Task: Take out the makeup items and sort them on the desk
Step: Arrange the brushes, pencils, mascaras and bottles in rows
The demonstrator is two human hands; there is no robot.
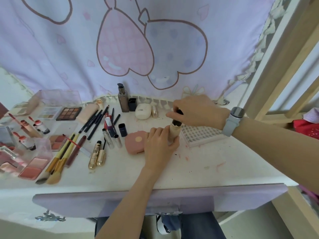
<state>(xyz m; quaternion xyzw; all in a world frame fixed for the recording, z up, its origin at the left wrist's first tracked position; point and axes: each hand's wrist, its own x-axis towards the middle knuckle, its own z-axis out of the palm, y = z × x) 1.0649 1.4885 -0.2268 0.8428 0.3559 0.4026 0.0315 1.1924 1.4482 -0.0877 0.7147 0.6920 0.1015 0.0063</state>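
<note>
My left hand (159,144) grips a beige foundation tube (174,133) standing upright on the white desk (198,169). My right hand (195,110), with a grey watch on its wrist, pinches the tube's dark cap (178,113) just above the tube's dark neck. A pink compact (136,142) lies right beside my left hand. Makeup items are laid out to the left: pencils (96,120), mascara tubes (98,155), brushes (57,167), an eyeshadow palette (69,113) and a blush palette (34,168).
A pump bottle (123,99), a white case (143,111) and a small black box (133,104) stand at the back by the purple curtain (120,40). A white grid tray (200,135) lies right of the tube. A wooden frame (279,66) rises at the right.
</note>
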